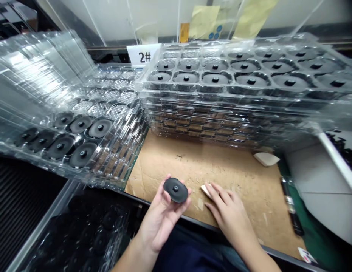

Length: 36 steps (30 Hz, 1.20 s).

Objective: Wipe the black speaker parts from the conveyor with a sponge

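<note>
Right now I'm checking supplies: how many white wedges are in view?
2: one white wedge at the right hand, another wedge at the far right of the cardboard. More may be hidden.

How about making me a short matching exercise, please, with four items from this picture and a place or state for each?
Column 1
1. Left hand
2. Right hand
3. "2#" sign
4. Black pen-like item

Column 2
A. Lying along the right edge of the cardboard
B. Fingers on a pale piece
C. At the back, by the clear trays
D. Holding a dark round part

Pairs: 1-D, 2-B, 3-C, 4-A
</note>
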Tool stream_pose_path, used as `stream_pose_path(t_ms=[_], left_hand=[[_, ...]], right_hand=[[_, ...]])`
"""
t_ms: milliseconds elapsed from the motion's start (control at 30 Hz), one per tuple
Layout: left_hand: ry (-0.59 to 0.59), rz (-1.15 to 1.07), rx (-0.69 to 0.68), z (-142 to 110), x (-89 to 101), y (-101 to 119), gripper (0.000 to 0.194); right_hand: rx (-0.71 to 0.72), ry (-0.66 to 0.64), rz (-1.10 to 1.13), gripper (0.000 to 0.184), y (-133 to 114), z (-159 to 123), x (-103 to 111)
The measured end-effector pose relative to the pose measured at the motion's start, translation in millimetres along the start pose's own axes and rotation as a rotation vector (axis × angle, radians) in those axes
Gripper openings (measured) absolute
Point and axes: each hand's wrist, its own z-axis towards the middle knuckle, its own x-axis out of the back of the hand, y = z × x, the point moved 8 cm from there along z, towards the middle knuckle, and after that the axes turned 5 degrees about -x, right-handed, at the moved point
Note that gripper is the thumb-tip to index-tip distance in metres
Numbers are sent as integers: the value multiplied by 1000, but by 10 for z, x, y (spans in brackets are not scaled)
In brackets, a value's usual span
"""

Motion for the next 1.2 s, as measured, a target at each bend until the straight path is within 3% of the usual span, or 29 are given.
stream_pose_path(t_ms=[100, 233, 500, 633, 733, 800, 867, 900, 1033, 1067, 1167, 1200], left_hand=[[-2, -5, -8, -18, -25, -4, 80], [-41, 36, -35, -59, -106, 5, 66], [-56, 185, -57, -86, -176, -24, 57], [-95, 271, -68, -129, -231, -123, 52], [-108, 309, -40, -184, -264, -228, 52], [-70, 316, 10, -220, -250, -283, 48], [-15, 304, 15, -248, -231, -275, 48], [-17, 302, 9, -259, -244, -265, 49], [-167, 304, 42, -309, -382, -278, 49], [-176, 307, 55, -320, -386, -282, 52], [-108, 311, 63, -342, -333, -276, 64], [-106, 311, 67, -352, -336, -288, 64]], right_hand=[[22, -25, 17, 33, 67, 116, -28], [43, -40, 102, 31, 44, 229, 111], [44, -80, 323, 21, -318, -24, 230], [-91, 59, 388, 19, -500, 66, 720], [39, 150, 504, 24, -886, 148, 1099], [143, -20, 557, 25, -1139, 193, 1093], [161, -224, 572, 22, -1263, 200, 972], [144, -247, 568, 21, -1267, 200, 943], [139, 86, 550, 27, -1174, 118, 1147], [167, 72, 567, 30, -1183, 73, 1156], [179, -201, 604, 27, -1228, -17, 1035], [153, -225, 591, 24, -1217, -20, 1030]])
